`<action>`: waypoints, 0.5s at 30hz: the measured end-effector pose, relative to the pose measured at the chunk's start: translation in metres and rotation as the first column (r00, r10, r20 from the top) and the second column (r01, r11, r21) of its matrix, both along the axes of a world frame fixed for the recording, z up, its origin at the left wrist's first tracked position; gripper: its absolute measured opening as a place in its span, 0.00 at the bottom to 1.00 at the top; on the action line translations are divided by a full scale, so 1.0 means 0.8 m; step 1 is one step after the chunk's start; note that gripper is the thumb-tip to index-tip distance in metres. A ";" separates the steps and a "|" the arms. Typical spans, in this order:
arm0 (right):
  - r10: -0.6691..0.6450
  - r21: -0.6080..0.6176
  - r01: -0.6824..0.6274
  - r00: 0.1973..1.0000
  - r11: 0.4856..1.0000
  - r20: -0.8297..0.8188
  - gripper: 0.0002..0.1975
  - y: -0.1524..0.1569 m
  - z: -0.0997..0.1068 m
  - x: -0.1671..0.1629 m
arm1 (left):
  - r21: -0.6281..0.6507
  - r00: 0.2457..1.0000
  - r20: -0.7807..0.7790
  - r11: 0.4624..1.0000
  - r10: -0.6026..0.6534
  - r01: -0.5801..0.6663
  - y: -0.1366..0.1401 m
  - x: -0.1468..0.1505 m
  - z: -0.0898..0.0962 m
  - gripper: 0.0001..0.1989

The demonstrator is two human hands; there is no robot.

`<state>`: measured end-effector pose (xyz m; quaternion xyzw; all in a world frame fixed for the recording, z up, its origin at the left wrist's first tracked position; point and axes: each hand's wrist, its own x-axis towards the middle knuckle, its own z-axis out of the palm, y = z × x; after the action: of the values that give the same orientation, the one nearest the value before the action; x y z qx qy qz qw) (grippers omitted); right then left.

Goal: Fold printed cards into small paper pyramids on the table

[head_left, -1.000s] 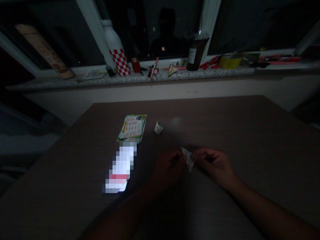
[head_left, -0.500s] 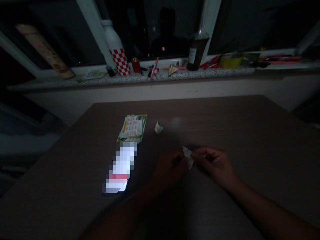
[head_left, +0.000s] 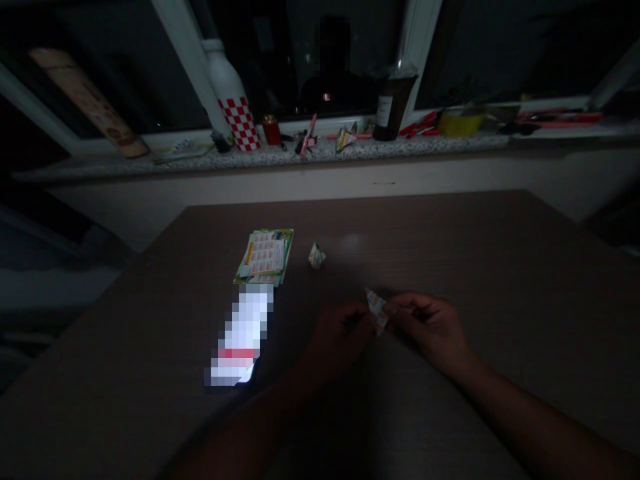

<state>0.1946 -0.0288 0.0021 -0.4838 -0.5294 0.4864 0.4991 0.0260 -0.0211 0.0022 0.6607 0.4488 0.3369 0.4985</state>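
Observation:
Between my two hands is a small piece of folded paper (head_left: pixel 377 311), printed in white and orange, with a pointed top corner. My left hand (head_left: pixel 341 337) pinches its left side, and my right hand (head_left: pixel 429 328) grips the right edge between thumb and fingers. Shadow hides part of the left fingers. Farther back on the table stands a small folded paper shape (head_left: pixel 316 256) with pointed corners. To its left lies a stack of printed paper sheets (head_left: pixel 264 257) in green, white and orange.
A lit phone (head_left: pixel 243 333) with a blurred screen lies left of my hands on the dark wooden table (head_left: pixel 500 267). On the stone windowsill behind stand a white bottle with red checks (head_left: pixel 233 100), a dark plastic cup (head_left: pixel 393 107), a roll of yellow tape (head_left: pixel 461 123) and several pens.
The folded paper has tilted slightly in my fingers, and its printed face catches a little more light. Both hands stay nearly in place.

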 end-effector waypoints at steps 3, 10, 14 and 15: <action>-0.008 -0.009 0.008 1.000 1.000 -0.003 0.10 0.000 0.000 0.001 | -0.006 1.000 -0.002 1.000 -0.015 0.015 0.000 0.000 -0.002 0.12; -0.006 -0.011 0.006 1.000 1.000 -0.006 0.11 0.001 0.000 0.002 | 0.004 1.000 -0.019 1.000 -0.018 0.018 -0.001 0.001 0.001 0.12; -0.011 -0.009 0.011 1.000 1.000 -0.003 0.11 0.001 -0.002 0.003 | 0.035 0.998 -0.060 0.999 -0.023 0.025 -0.002 0.002 0.003 0.11; -0.014 -0.008 0.014 1.000 1.000 -0.004 0.11 0.001 -0.003 0.003 | 0.039 0.998 -0.062 0.999 -0.021 0.023 -0.002 0.002 0.003 0.12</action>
<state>0.1969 -0.0284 0.0000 -0.4884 -0.5233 0.4858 0.5017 0.0279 -0.0225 0.0045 0.6854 0.4499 0.3197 0.4750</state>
